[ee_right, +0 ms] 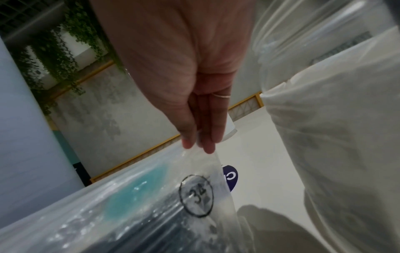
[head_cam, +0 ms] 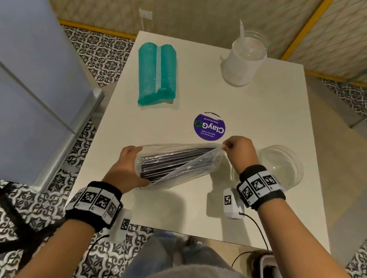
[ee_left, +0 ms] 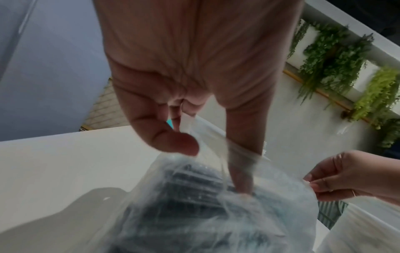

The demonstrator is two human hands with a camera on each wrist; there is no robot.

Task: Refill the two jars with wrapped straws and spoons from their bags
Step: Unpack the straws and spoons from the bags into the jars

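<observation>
A clear plastic bag of black wrapped straws (head_cam: 176, 164) lies on its side on the white table (head_cam: 264, 108). My left hand (head_cam: 136, 165) grips the bag's left end; in the left wrist view its thumb and forefinger (ee_left: 214, 164) pinch the film of the bag (ee_left: 194, 214). My right hand (head_cam: 225, 146) pinches the film at the bag's right end (ee_right: 199, 145) and pulls it taut. A teal bag (head_cam: 156, 74) lies at the far left. One clear jar (head_cam: 244, 59) stands far right with a few wrapped pieces inside. An empty clear jar (head_cam: 281, 167) stands beside my right wrist.
A round purple sticker (head_cam: 209, 126) sits on the table between the bags. A tall grey cabinet (head_cam: 17, 98) stands left of the table. Patterned floor tiles surround it, and the table's near edge runs just below my wrists.
</observation>
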